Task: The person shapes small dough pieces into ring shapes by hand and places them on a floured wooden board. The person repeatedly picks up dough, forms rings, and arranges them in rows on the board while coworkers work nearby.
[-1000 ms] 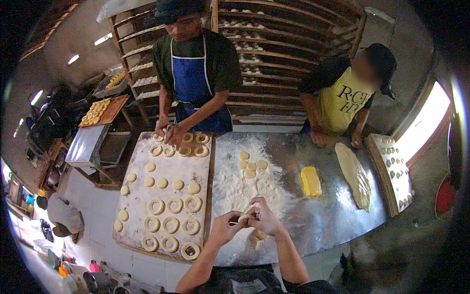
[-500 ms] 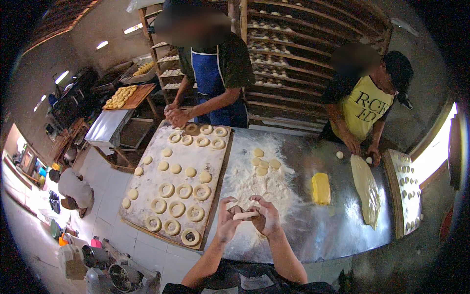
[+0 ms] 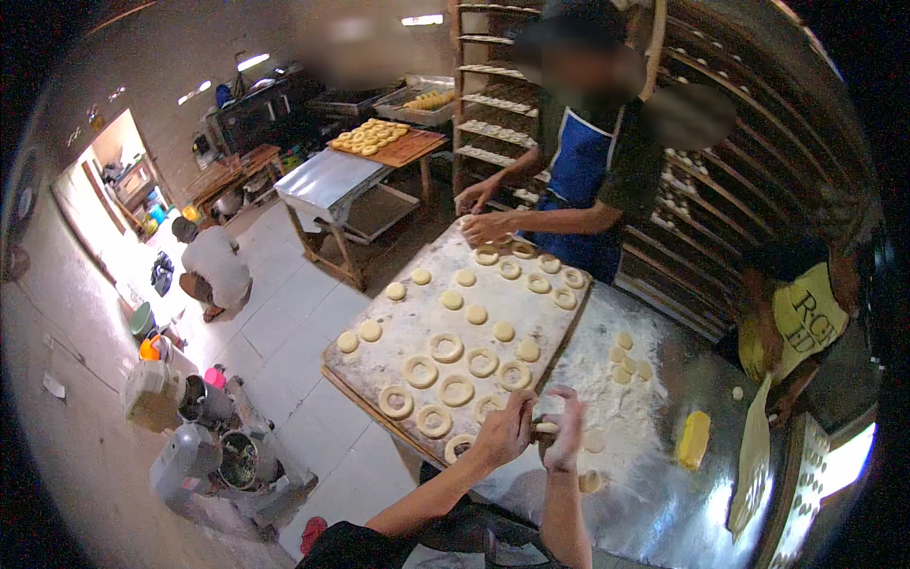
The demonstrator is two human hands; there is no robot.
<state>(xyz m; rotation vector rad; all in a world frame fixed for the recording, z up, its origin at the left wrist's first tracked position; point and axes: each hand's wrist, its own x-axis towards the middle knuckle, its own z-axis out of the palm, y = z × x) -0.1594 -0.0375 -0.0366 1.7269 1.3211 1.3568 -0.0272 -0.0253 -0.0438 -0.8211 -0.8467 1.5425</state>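
Note:
Above the near edge of the wooden board, my left hand [image 3: 507,432] is closed on one side of a small pale piece of dough [image 3: 545,428]. My right hand [image 3: 566,429] holds its other side, fingers raised and slightly blurred. The hands partly hide the dough, so its full shape cannot be made out. Beside them, the floured board [image 3: 398,308] carries several dough rings [image 3: 456,390] and flat dough rounds [image 3: 451,300]. More dough rounds [image 3: 622,357] lie on the flour-dusted metal table [image 3: 630,507], two of them close to my right hand.
Across the board, a person in a blue apron [image 3: 580,156] works with both hands at its far corner. At right, another person handles a long dough sheet [image 3: 752,465] near a yellow block [image 3: 694,440]. Racks [image 3: 493,100] stand behind. Mixers [image 3: 223,455] sit on the floor at left.
The view has swung left, so the board sits more to the middle. My hands have shifted with the dough toward the board's near corner, and the right hand has turned upright.

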